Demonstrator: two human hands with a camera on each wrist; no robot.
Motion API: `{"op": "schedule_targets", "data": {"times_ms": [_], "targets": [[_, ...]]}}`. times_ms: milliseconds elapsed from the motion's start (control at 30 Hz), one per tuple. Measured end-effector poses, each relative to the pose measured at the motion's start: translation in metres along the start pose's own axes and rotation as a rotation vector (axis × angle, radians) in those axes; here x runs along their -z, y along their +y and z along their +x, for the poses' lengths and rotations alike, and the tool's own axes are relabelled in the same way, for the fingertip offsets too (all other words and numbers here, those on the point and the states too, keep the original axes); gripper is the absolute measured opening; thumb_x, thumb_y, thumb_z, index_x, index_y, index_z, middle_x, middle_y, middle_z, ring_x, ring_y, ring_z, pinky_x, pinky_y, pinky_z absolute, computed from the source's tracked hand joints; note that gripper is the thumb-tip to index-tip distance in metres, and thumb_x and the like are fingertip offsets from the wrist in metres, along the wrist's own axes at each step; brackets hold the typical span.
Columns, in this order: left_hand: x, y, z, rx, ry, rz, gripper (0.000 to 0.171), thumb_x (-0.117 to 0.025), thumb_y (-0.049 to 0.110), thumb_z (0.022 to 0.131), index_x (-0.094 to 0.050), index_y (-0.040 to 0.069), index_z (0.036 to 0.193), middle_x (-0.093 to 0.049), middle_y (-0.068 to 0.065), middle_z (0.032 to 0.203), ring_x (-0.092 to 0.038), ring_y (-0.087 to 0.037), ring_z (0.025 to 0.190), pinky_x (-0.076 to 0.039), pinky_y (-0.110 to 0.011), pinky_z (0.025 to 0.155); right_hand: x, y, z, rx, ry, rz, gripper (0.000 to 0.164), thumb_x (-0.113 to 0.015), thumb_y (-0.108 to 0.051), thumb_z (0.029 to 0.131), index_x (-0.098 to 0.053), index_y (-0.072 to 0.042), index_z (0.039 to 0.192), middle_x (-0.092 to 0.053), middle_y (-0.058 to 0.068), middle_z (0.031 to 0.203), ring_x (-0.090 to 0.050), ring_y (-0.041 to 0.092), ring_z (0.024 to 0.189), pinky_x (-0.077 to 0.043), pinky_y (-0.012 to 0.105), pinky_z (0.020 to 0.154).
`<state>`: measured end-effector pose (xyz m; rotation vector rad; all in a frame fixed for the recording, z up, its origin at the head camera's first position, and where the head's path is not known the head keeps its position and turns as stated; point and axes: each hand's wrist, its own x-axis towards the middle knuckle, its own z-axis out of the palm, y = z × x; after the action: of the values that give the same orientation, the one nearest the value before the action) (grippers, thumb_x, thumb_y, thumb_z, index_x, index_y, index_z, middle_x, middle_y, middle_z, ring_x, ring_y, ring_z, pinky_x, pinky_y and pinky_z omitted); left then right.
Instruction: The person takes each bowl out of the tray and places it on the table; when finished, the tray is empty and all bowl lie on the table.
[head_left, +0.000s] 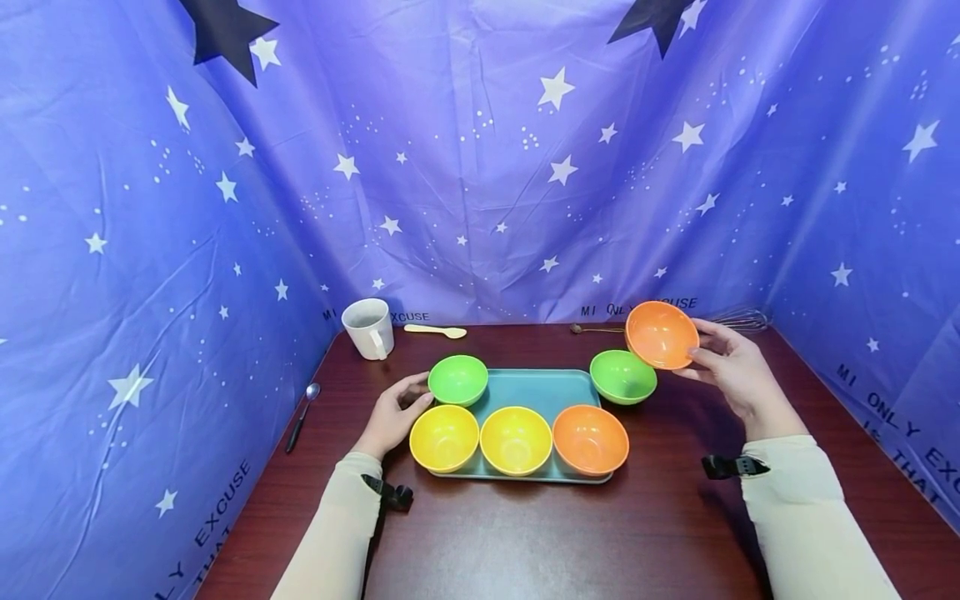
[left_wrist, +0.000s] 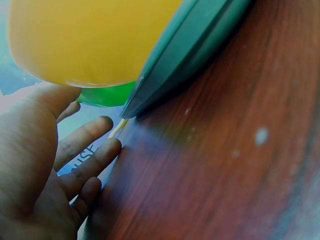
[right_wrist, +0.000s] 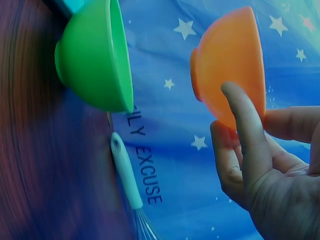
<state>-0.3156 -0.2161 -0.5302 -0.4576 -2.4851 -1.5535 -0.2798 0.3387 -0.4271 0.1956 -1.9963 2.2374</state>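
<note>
My right hand [head_left: 738,379] holds an orange bowl [head_left: 662,335] by its side, raised and tilted above the back right of the table. In the right wrist view, the thumb and fingers grip that bowl [right_wrist: 230,65]. Just below and left of it stands a green bowl [head_left: 622,379] at the tray's right end. My left hand [head_left: 393,414] is by the tray's left end, its fingertips at the side of another green bowl [head_left: 458,381]; whether they touch it is unclear. Several fingers [left_wrist: 82,145] are loosely extended in the left wrist view, near a yellow bowl [left_wrist: 95,40].
Along the front of the blue-green tray [head_left: 536,387] sit two yellow bowls [head_left: 517,442] and an orange bowl [head_left: 591,442]. Behind are a white mug [head_left: 369,329], a pale spoon [head_left: 435,332] and a whisk [right_wrist: 127,172]. A dark-handled spoon [head_left: 302,419] lies left. Starry cloth surrounds the table.
</note>
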Motion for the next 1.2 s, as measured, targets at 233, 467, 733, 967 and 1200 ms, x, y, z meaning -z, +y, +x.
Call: {"op": "schedule_targets", "data": {"times_ms": [233, 467, 733, 967, 1200], "targets": [[0.007, 0.029, -0.008, -0.017, -0.017, -0.013, 0.044, -0.069, 0.007, 0.102, -0.060, -0.002, 0.144, -0.073, -0.019, 0.115, -0.068, -0.036, 0.103, -0.054, -0.042, 0.090, 0.016, 0.004, -0.001, -0.022, 0.027, -0.007, 0.059, -0.059, 0.012, 0.100, -0.040, 0.003, 0.155, -0.059, 0.004, 0.111, -0.073, 0.010, 0.090, -0.061, 0.032, 0.073], [0.006, 0.027, -0.008, -0.015, -0.022, -0.006, 0.044, -0.069, 0.007, 0.101, -0.060, -0.002, 0.143, -0.073, -0.019, 0.115, -0.068, -0.036, 0.103, -0.053, -0.044, 0.091, 0.037, 0.011, -0.003, -0.039, 0.023, 0.012, 0.051, -0.057, 0.012, 0.101, -0.043, 0.002, 0.150, -0.065, 0.000, 0.106, -0.074, 0.011, 0.088, -0.061, 0.032, 0.072], [0.001, -0.006, 0.001, -0.002, -0.008, 0.007, 0.047, -0.070, 0.011, 0.102, -0.059, 0.004, 0.147, -0.073, -0.017, 0.117, -0.068, -0.036, 0.106, -0.053, -0.047, 0.093, 0.058, 0.023, -0.004, -0.095, 0.013, 0.007, 0.047, -0.057, 0.010, 0.102, -0.042, 0.002, 0.146, -0.069, -0.004, 0.105, -0.075, 0.013, 0.088, -0.062, 0.035, 0.073], [0.002, -0.010, 0.002, -0.007, -0.007, -0.018, 0.045, -0.074, 0.019, 0.100, -0.064, 0.014, 0.144, -0.075, -0.008, 0.115, -0.069, -0.027, 0.103, -0.053, -0.043, 0.092, 0.070, 0.036, -0.004, -0.137, 0.001, 0.000, 0.045, -0.056, 0.011, 0.102, -0.042, 0.002, 0.144, -0.068, -0.005, 0.104, -0.074, 0.012, 0.088, -0.062, 0.037, 0.074], [0.002, -0.008, 0.002, -0.002, -0.020, -0.021, 0.044, -0.074, 0.020, 0.100, -0.065, 0.016, 0.143, -0.076, -0.006, 0.114, -0.069, -0.024, 0.101, -0.054, -0.037, 0.090, 0.078, 0.046, -0.005, -0.201, -0.009, -0.012, 0.047, -0.056, 0.010, 0.102, -0.041, 0.004, 0.146, -0.068, -0.006, 0.104, -0.073, 0.013, 0.090, -0.061, 0.042, 0.078]]}}
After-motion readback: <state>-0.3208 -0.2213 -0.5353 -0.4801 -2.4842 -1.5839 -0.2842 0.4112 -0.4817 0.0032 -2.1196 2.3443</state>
